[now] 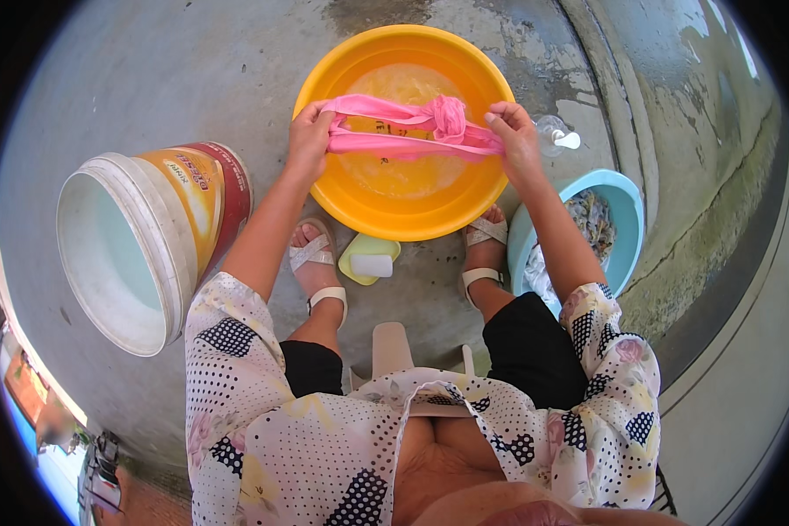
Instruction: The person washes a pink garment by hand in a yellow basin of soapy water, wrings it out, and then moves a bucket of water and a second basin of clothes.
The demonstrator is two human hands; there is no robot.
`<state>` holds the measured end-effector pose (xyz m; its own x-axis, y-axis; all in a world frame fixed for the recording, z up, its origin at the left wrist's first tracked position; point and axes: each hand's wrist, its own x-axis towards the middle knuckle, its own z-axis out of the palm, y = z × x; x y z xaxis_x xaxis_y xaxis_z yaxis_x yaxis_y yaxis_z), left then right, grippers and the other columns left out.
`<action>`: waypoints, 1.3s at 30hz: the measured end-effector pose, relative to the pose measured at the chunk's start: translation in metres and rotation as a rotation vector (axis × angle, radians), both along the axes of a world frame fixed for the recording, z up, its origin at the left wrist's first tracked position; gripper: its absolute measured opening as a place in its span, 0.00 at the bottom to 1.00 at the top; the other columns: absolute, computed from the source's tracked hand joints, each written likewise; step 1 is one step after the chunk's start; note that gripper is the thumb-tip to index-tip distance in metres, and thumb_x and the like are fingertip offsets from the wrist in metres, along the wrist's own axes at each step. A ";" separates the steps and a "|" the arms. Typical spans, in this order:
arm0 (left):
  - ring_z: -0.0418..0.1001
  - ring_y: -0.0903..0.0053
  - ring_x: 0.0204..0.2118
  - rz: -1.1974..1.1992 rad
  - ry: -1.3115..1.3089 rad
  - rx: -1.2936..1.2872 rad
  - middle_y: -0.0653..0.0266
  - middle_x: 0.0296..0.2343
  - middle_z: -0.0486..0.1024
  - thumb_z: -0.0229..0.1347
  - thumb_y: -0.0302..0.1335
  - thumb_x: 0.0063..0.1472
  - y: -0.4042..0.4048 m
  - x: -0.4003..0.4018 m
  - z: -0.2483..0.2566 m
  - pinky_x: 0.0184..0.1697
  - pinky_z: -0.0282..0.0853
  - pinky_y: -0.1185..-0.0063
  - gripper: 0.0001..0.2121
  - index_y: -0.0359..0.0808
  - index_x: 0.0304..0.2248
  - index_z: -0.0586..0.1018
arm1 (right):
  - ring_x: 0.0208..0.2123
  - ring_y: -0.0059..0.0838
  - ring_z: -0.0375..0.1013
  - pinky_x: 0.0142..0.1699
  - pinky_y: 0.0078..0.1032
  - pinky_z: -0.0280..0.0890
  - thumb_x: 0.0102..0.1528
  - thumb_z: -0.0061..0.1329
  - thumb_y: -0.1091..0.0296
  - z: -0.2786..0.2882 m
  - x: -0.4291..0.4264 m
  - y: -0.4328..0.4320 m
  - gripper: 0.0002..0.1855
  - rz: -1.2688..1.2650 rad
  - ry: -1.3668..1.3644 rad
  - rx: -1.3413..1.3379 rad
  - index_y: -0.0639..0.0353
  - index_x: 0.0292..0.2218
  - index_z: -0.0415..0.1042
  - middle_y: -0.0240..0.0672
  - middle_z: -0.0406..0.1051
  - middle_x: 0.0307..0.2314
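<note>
A pink garment (401, 144) is stretched sideways over an orange plastic basin (401, 227) between my feet. My left hand (310, 139) grips its left end, thumb on top, near the basin's left rim. At the other end my right hand (518, 141) pinches the cloth by the right rim. A bunched, knotted lump of the same cloth (450, 119) sits right of the middle. Below it, shallow, slightly foamy water (401, 177) covers the basin floor, where dark printed marks show partly behind the garment.
To the left stands a large paint bucket (184, 204) holding water. A white bar of soap (371, 265) lies on a yellow-green dish (368, 244). At right are a clear pump bottle (551, 135) and a light-blue tub (624, 197) with patterned and white clothes. A low plastic stool (391, 348) is beneath me.
</note>
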<state>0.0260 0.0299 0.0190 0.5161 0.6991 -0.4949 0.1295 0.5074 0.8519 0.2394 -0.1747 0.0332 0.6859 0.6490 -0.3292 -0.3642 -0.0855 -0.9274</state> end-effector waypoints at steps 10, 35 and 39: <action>0.70 0.81 0.23 -0.203 0.015 0.042 0.61 0.28 0.71 0.41 0.23 0.57 -0.017 0.013 0.048 0.27 0.67 0.85 0.11 0.30 0.39 0.67 | 0.30 0.40 0.70 0.34 0.28 0.63 0.42 0.45 0.41 0.015 -0.021 0.005 0.28 0.785 -0.589 -0.771 0.62 0.30 0.70 0.45 0.70 0.25; 0.71 0.77 0.29 0.088 -0.060 -0.066 0.57 0.31 0.70 0.45 0.20 0.52 -0.007 -0.010 0.034 0.31 0.69 0.83 0.10 0.29 0.36 0.67 | 0.38 0.34 0.65 0.46 0.32 0.60 0.54 0.37 0.63 0.038 0.020 0.007 0.12 -0.233 0.765 0.446 0.64 0.35 0.62 0.40 0.66 0.33; 0.71 0.77 0.31 0.015 -0.134 0.021 0.57 0.30 0.71 0.46 0.18 0.50 -0.005 -0.013 0.053 0.32 0.68 0.84 0.11 0.28 0.36 0.66 | 0.38 0.32 0.66 0.46 0.31 0.60 0.53 0.40 0.66 0.051 0.010 0.004 0.12 -0.200 0.761 0.526 0.62 0.38 0.62 0.38 0.66 0.34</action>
<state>0.0135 0.0251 0.0716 0.5659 0.7167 -0.4074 0.0063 0.4904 0.8715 0.2489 -0.1706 0.0843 0.5221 0.7349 -0.4328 -0.8498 0.4055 -0.3368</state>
